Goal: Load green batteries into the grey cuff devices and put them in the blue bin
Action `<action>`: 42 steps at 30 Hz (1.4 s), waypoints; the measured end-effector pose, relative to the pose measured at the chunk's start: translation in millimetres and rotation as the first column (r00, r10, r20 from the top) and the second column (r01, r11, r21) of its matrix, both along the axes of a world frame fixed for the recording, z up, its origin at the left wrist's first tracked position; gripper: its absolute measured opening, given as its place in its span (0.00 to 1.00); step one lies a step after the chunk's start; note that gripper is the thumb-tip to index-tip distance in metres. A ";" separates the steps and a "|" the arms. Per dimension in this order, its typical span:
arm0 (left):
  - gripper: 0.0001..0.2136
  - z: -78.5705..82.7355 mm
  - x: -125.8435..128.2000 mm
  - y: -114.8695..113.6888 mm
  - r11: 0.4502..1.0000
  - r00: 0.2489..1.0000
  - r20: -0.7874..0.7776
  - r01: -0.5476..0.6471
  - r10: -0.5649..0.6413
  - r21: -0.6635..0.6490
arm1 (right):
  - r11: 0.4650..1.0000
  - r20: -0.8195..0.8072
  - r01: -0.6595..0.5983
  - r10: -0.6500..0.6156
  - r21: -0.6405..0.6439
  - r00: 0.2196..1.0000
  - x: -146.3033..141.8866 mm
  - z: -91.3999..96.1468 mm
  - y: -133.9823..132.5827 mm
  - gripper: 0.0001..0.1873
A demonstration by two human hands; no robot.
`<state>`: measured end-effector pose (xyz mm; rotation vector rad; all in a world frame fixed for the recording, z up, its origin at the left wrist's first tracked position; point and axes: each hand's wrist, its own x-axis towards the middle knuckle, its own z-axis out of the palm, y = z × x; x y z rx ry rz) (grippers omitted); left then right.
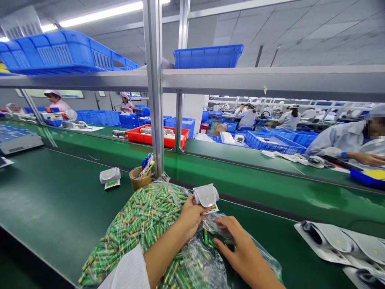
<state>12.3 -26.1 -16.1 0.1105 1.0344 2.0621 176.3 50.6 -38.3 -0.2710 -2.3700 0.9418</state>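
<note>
My left hand [191, 216] is closed around a white wrist blood pressure monitor [206, 195] with a rolled cuff, held above the far edge of a clear plastic bag [207, 257]. Green and gold AA-size batteries [150, 212] fill the bag in a big heap. My right hand [239, 245] is over the bag's open right side, thumb and fingers apart, with a few loose batteries beside the thumb tip. Another white monitor [110, 176] stands on the green bench to the left, green showing at its base.
A brown cup [140, 178] with pens stands by the metal post [155, 100]. More white cuffed monitors [339, 241] lie at the right. Beyond the conveyor [240, 176] are a red tray [141, 138], blue crates [267, 140] and co-workers. An overhead shelf carries a blue basket [66, 52].
</note>
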 end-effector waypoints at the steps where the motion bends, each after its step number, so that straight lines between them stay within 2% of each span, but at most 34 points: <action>1: 0.31 0.3 0.3 0.0 1.000 1.000 0.006 -0.007 0.007 0.000 | 0.996 0.020 -0.002 0.000 0.090 1.000 2.5 2.3 0.4 0.12; 4: 0.32 1.2 1.6 0.2 1.000 1.000 0.009 -0.015 0.015 -0.009 | 0.966 0.065 -0.052 0.037 0.255 0.997 8.7 8.0 -0.3 0.10; 8: 0.33 1.4 1.6 0.4 0.999 1.000 -0.002 -0.023 0.023 -0.040 | 0.942 0.145 -0.137 0.096 0.307 0.985 12.4 13.2 -3.4 0.07; 10: 0.31 1.9 1.2 0.2 0.999 1.000 -0.001 -0.025 0.025 -0.033 | 0.940 0.161 -0.144 0.097 0.310 0.982 12.2 13.9 -5.0 0.10; 12: 0.31 3.0 1.5 -0.5 0.999 1.000 -0.009 -0.010 0.009 -0.032 | 0.963 0.131 -0.088 0.056 0.256 0.990 10.5 13.0 -6.4 0.13; 14: 0.31 4.4 3.2 -1.6 0.999 0.999 -0.030 0.028 -0.030 -0.047 | 0.991 0.060 0.012 -0.020 0.130 0.998 7.7 11.3 -7.4 0.14; 16: 0.32 5.2 6.6 -2.9 0.994 0.994 -0.062 0.081 -0.085 -0.069 | 0.992 -0.022 0.125 -0.126 -0.017 0.992 4.5 9.5 -7.3 0.17; 20: 0.33 5.2 17.3 -5.2 0.974 0.966 -0.133 0.216 -0.223 -0.070 | 0.915 -0.110 0.321 -0.355 -0.243 0.929 0.2 7.5 -4.7 0.25; 24: 0.33 8.3 25.9 -8.7 0.955 0.946 -0.132 0.295 -0.297 -0.036 | 0.840 -0.127 0.386 -0.461 -0.380 0.878 -1.0 5.4 -3.3 0.29; 27: 0.33 14.3 28.0 -13.6 0.936 0.929 -0.122 0.352 -0.349 0.006 | 0.853 -0.167 0.335 -0.427 -0.401 0.889 -1.9 4.2 -4.0 0.27; 31: 0.34 19.1 28.5 -18.6 0.892 0.888 -0.132 0.449 -0.440 0.047 | 0.917 -0.209 0.309 -0.363 -0.254 0.908 -2.3 5.4 -5.0 0.21; 35: 0.34 14.5 28.9 -17.9 0.878 0.876 -0.128 0.475 -0.465 0.059 | 0.926 -0.228 0.325 -0.364 -0.191 0.903 -1.3 10.2 -6.5 0.19; 39: 0.34 9.1 28.9 -15.8 0.883 0.880 -0.149 0.464 -0.451 0.068 | 0.914 -0.207 0.320 -0.373 -0.249 0.904 -1.7 12.9 -8.9 0.20; 42: 0.32 10.9 28.5 -15.5 0.899 0.894 -0.153 0.433 -0.420 0.060 | 0.872 -0.196 0.294 -0.391 -0.392 0.899 -3.8 8.5 -6.9 0.23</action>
